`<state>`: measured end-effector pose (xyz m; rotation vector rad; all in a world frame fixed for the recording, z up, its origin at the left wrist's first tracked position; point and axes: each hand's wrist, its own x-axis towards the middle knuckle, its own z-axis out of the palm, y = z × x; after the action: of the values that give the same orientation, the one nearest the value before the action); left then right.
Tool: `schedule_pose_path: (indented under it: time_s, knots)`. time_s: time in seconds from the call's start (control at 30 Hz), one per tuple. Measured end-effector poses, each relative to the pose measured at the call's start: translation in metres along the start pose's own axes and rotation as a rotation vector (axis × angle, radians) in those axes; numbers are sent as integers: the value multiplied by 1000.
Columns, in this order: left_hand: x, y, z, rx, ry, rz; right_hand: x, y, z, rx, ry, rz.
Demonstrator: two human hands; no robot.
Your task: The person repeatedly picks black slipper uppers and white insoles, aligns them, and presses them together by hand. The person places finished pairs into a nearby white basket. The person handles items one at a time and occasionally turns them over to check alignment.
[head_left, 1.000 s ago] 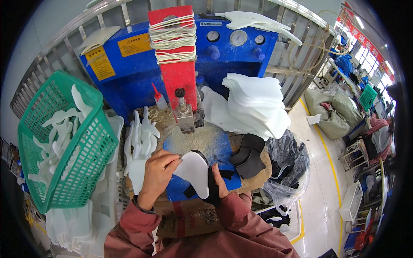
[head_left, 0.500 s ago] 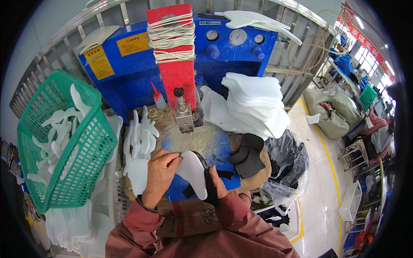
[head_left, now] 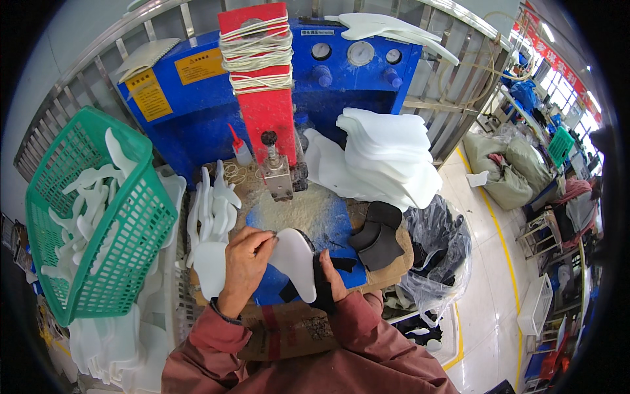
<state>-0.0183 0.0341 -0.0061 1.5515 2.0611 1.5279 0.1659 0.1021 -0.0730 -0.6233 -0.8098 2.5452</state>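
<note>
A smooth white foam-like piece (head_left: pixel 294 261), rounded at the top and narrowing downward, is held upright over the work surface. Black material (head_left: pixel 322 289) lies behind it and along its right side. My right hand (head_left: pixel 334 278) is closed round that right side, with the black material against the palm and part of the fingers hidden behind. At the upper left edge, my left hand (head_left: pixel 249 258) has thumb and fingers pinched together, touching or almost touching the white piece. Whatever the pinch contains is too small to make out.
Ahead stands a blue machine (head_left: pixel 357 82) with a red arm (head_left: pixel 264 118) above a dusty blue board (head_left: pixel 335 220). White pieces are stacked (head_left: pixel 387 157) at right, near black pads (head_left: pixel 377 243) and a plastic bag (head_left: pixel 436 262). A green basket (head_left: pixel 141 210) of white pieces stands left.
The view has shifted very slightly. Both hands keep nearly the same hold, and the white piece has barely moved.
</note>
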Motion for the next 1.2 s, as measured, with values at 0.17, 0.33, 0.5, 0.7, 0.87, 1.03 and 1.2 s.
schedule_pose_path:
  time_s: [0.17, 0.33, 0.5, 0.7, 0.87, 1.03, 1.2]
  knots:
    - [2, -2, 4, 17, -10, -17, 0, 4, -4, -10, 4, -23]
    - [4, -1, 3, 40, -63, -46, 3, 6, -8, -25, 22, -5]
    - [6, 1, 3, 14, -109, -141, 3, 3, -6, -91, -20, -22]
    - [-8, 16, 13, 296, 191, 173, 5, 0, -4, -59, -21, -50]
    - [-37, 37, 26, 352, 58, 338, 9, 9, -7, 74, -15, -34]
    - [-38, 41, 36, 331, 57, 358, 3, 14, -6, -8, 0, -109]
    - [-39, 39, 34, 356, 37, 378, -1, 8, -3, -191, -23, -188]
